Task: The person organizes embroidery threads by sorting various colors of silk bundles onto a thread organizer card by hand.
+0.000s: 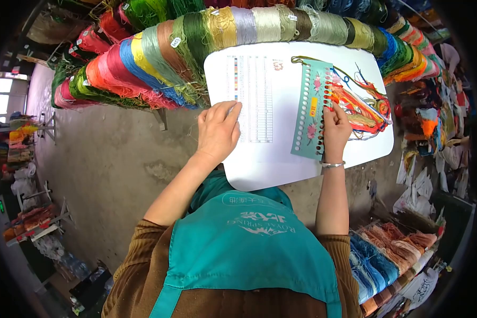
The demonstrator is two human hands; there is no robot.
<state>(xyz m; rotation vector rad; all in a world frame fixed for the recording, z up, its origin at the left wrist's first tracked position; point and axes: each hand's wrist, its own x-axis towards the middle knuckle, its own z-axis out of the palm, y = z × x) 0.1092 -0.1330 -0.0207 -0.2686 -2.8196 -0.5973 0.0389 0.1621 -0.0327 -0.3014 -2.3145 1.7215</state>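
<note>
A printed chart with a column of colour swatches and ruled rows lies on a white board. My left hand rests on the chart's left side, its fingers laid near the swatch column. To the right lies a green punched thread card with pink flowers, a yellow label and holes down both long edges. My right hand is closed in a pinch at the card's right edge, where red-orange threads meet the holes. The exact strand between the fingertips is partly hidden. A multicoloured thread bundle spreads right of the card.
Thick hanks of coloured yarn hang along a curved rail beyond the board. More blue and brown hanks lie at lower right. Racks with yarn stand at far left. The concrete floor shows below.
</note>
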